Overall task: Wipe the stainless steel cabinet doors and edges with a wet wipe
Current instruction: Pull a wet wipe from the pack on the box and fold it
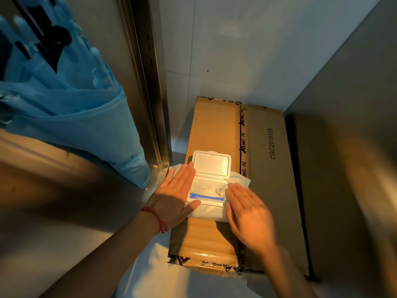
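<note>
Both hands lie flat with fingers straight: the left hand [175, 195] presses the left end of the wet wipe pack [209, 197], the right hand [249, 214] its right end. The pack rests on a cardboard box [266, 168], long axis left-right, lid [211, 163] flipped open away from the person.

Matt brown corrugated cardboard box [217, 130] sealed with glossy printed tape, soft white plastic wet-wipe pack [209, 209] with smooth glossy hard-plastic flip lid [211, 163], brushed stainless steel cabinet edge [148, 82], glossy white wall tiles [247, 50]
</note>
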The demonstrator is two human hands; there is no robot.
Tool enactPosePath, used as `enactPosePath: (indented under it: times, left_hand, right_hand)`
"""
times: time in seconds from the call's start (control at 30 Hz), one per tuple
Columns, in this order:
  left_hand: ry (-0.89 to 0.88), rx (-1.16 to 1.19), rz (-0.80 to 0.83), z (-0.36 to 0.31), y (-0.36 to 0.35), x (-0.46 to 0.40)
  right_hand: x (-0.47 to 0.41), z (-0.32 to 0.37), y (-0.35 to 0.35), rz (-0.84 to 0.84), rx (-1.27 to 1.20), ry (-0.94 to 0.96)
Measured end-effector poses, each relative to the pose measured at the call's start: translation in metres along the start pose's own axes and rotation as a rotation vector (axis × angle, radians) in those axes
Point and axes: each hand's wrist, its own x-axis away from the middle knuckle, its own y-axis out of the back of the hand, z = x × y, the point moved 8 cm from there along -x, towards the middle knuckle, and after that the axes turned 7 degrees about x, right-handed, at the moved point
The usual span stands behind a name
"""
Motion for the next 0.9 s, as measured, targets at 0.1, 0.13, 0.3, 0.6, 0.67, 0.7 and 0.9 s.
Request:
enactPosePath:
  times: [0.1, 0.13, 0.3, 0.6, 0.67, 0.7, 0.9]
  left_hand:
    - [-0.003, -0.006, -0.008, -0.001, -0.001, 0.000]
    - [-0.004, -0.007, -0.006, -0.001, -0.001, 0.000]
    - [0.009, 0.002, 0.002, 0.000, -0.001, -0.001]
    - [0.016, 0.005, -0.010, 0.001, -0.003, -0.001]
    - [0.021, 0.002, 0.000, 0.002, -0.004, -0.001]
    - [0.023, -0.002, 0.006, 0.002, -0.005, -0.001]
    - [0.017, -0.025, -0.007, 0.001, -0.006, -0.001]
  right_hand:
    - [-0.001, 0.002, 0.001, 0.004, 0.046, -0.010]
    - [0.000, 0.004, 0.002, -0.032, 0.081, 0.019]
    - [-0.002, 0.004, 0.001, -0.013, 0.135, 0.008]
    - [-0.008, 0.013, 0.016, -0.019, 0.131, 0.036]
    - [-0.010, 0.019, 0.019, -0.025, 0.115, 0.059]
    - [-0.011, 0.022, 0.021, -0.023, 0.110, 0.068]
    - [-0.015, 0.040, 0.023, -0.038, 0.084, 0.119]
